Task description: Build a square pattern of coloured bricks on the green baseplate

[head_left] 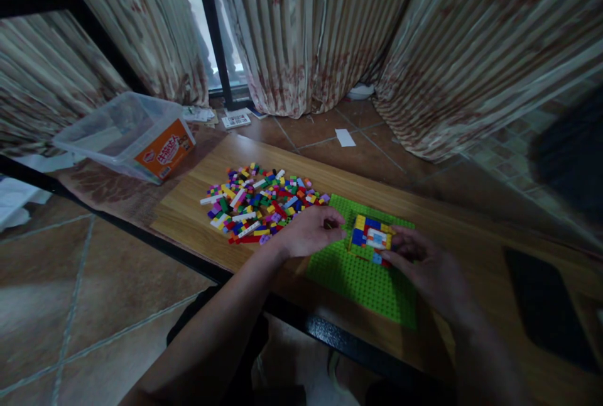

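Note:
A small model of toy building bricks (372,236) in yellow, blue, white, red and light blue is at the green studded baseplate (367,286). My right hand (426,261) is closed on the model's right side, thumb at its near edge and fingers at the far right corner. Just left of the model, my left hand (313,231) hovers above the baseplate's left edge, apart from the model. Its thumb and fingers are curled toward each other in a pinch; whatever they hold, if anything, is too small to make out.
A pile of loose mixed bricks (254,205) lies on the wooden table (188,205), left of the baseplate. A clear plastic bin (127,136) with an orange label stands at the far left. A dark flat object (546,305) lies at right. Curtains (306,35) hang behind.

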Demonstrator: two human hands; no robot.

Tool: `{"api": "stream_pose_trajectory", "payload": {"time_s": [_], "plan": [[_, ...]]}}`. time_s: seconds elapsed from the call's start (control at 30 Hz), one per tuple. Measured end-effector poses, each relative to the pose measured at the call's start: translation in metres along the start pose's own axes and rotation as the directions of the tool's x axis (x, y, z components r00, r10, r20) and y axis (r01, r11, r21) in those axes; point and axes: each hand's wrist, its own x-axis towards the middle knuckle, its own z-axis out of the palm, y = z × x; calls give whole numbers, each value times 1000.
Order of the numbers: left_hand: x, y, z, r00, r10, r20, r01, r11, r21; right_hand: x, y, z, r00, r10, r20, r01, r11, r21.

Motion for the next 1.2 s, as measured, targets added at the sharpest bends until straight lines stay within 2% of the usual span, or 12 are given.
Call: {"api": "stream_pose_trajectory", "payload": {"time_s": [0.1,0.2,0.33,0.43,0.6,0.9,0.97,1.03,1.13,1.2], "plan": [[1,-1,0,1000,3,2,-3,1000,10,0,2,-3,999,51,-4,-50,996,68],[1,-2,0,1000,0,-4,0,1000,21,1,2,-5,999,49,-13,-47,995,87],[0,-1,0,1000,-5,-21,6,1000,27,2,4,-6,996,42,-85,-43,999,-18],[-1,0,0,1000,3,-15,-2,999,35,4,4,-5,995,35,-94,-43,995,-86],[-1,0,0,1000,26,-5,-26,999,39,5,1,-2,995,2,-96,-9,998,-66],[0,-1,0,1000,30,-5,-30,998,56,4,1,1,991,23,-129,-30,998,-53],[0,-1,0,1000,29,-5,-28,998,55,4,1,-2,994,43,-97,-44,999,-6],[0,-1,0,1000,25,-5,-25,998,54,3,4,-6,997,71,-5,-71,997,36],[0,-1,0,1000,22,-9,-21,998,56,2,9,-13,989,89,120,-93,995,30],[-1,0,0,1000,19,-11,-19,998,62,2,12,-14,987,72,146,-76,997,23]]}}
